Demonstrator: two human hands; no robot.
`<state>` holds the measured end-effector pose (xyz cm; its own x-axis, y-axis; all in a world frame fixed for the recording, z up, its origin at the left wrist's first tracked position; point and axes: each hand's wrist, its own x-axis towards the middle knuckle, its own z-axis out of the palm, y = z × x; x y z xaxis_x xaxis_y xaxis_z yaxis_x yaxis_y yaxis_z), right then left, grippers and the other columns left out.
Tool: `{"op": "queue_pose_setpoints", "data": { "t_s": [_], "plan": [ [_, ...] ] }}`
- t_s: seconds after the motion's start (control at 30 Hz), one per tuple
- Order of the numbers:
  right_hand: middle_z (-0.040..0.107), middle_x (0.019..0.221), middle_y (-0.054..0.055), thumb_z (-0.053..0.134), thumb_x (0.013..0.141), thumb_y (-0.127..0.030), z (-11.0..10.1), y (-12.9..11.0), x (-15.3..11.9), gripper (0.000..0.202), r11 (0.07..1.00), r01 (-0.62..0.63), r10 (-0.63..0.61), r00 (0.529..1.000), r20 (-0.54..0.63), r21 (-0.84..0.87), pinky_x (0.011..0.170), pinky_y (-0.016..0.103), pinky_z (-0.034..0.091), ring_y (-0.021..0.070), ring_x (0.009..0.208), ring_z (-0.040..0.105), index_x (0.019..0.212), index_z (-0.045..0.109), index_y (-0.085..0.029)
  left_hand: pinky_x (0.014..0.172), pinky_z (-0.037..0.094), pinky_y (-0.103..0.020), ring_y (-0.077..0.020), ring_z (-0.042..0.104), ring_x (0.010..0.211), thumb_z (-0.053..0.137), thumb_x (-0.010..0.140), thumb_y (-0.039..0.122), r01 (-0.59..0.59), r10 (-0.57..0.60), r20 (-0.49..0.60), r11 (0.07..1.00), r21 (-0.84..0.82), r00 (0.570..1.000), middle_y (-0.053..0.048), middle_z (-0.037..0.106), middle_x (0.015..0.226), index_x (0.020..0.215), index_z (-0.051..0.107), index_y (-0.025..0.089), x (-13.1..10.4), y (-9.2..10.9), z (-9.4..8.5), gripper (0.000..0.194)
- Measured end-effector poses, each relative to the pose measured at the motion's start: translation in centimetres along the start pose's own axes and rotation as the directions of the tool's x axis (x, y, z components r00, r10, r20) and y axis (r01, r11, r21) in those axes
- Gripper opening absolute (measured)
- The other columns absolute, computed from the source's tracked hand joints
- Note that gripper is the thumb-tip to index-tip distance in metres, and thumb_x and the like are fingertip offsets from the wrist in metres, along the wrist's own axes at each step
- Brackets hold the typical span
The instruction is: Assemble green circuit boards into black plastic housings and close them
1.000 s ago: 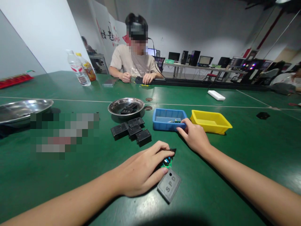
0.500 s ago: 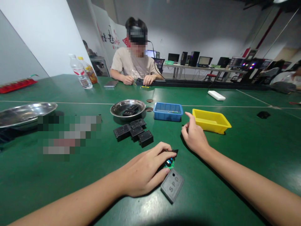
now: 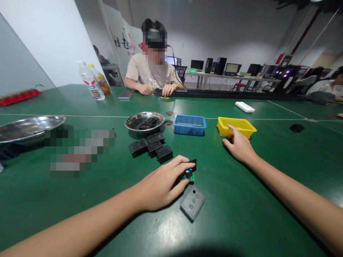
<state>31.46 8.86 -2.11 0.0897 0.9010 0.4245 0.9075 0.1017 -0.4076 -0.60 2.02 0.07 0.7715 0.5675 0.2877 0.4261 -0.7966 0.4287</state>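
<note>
My left hand [image 3: 166, 184] rests on the table with its fingers closed around a small green circuit board [image 3: 190, 176]. A black piece [image 3: 194, 164] sticks up at the board's far side, and the palm hides part of both. Just in front of the board lies a grey plastic cover [image 3: 193, 202] marked "SPD", with a round hole. My right hand [image 3: 241, 145] is at the near side of the yellow bin [image 3: 248, 132], holding nothing visible. Its index finger reaches the bin's rim and its thumb stands apart.
Several black boxes [image 3: 138, 147] lie beyond my left hand. Behind them stand a steel bowl [image 3: 131, 127] with black pieces in it and a blue bin [image 3: 189, 130] with small parts. A large metal tray [image 3: 53, 123] is at left. Across the table sits a person [image 3: 150, 71].
My right hand has moved right, from the gap between the bins to the yellow bin's near side. The yellow bin sits slightly farther back. My left hand keeps hold of the circuit board.
</note>
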Motion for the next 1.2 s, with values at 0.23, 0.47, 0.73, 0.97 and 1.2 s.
{"op": "queue_pose_setpoints", "data": {
  "t_s": [0.23,0.47,0.73,0.97,1.2],
  "plan": [
    [0.066,0.104,0.006,0.059,0.092,-0.028,-0.9,-6.7,-6.4,0.045,0.916,0.239,-0.315,0.925,0.213,0.321,0.077,0.034,0.049,0.0177,0.08,0.06,0.136,0.055,-0.021,0.107,0.05,-0.039,-0.02,0.061,0.123,0.048,0.101,0.024,0.011,-0.011,-0.004,1.0,-0.004,1.0,-0.011,0.063,0.135,0.143,0.048,0.019,0.0,-0.2,0.3,0.041],
    [0.063,0.084,0.003,0.058,0.093,-0.018,-1.1,-8.7,-7.1,0.01,0.851,0.31,-0.452,0.845,0.288,0.425,0.073,0.029,0.042,0.0164,0.079,0.057,0.085,0.064,-0.017,0.1,0.053,-0.031,-0.0179,0.065,0.112,0.057,0.098,0.028,0.087,-0.089,-0.044,0.995,-0.046,0.995,-0.006,0.067,0.126,0.134,0.051,0.022,0.0,-0.2,0.4,0.038],
    [0.059,0.075,0.002,0.057,0.091,-0.021,-1.5,-7.9,-6.6,0.022,0.889,0.217,-0.35,0.89,0.293,0.404,0.07,0.03,0.036,0.0174,0.074,0.054,0.069,0.052,-0.019,0.093,0.054,-0.034,-0.0213,0.066,0.104,0.061,0.093,0.027,0.154,-0.148,-0.118,0.987,0.046,0.982,-0.007,0.069,0.113,0.125,0.059,0.018,0.2,-0.7,0.3,0.034],
    [0.059,0.073,0.002,0.058,0.091,-0.027,-1.2,-7.3,-6.3,0.028,0.918,0.232,-0.325,0.905,0.274,0.323,0.07,0.031,0.036,0.0189,0.074,0.053,0.066,0.049,-0.02,0.08,0.053,-0.029,-0.0185,0.067,0.091,0.059,0.093,0.024,0.129,-0.123,-0.104,0.99,0.055,0.987,-0.006,0.069,0.098,0.119,0.064,0.018,0.3,-0.8,0.2,0.027],
    [0.059,0.075,0.004,0.057,0.09,-0.024,-1.0,-7.4,-6.1,0.036,0.925,0.18,-0.29,0.903,0.317,0.334,0.07,0.032,0.037,0.0186,0.076,0.055,0.056,0.047,-0.019,0.081,0.053,-0.028,-0.0178,0.066,0.092,0.056,0.096,0.022,0.111,-0.107,-0.104,0.993,0.041,0.989,-0.007,0.069,0.1,0.122,0.063,0.018,0.1,-0.8,0.3,0.027]
  ]
}}
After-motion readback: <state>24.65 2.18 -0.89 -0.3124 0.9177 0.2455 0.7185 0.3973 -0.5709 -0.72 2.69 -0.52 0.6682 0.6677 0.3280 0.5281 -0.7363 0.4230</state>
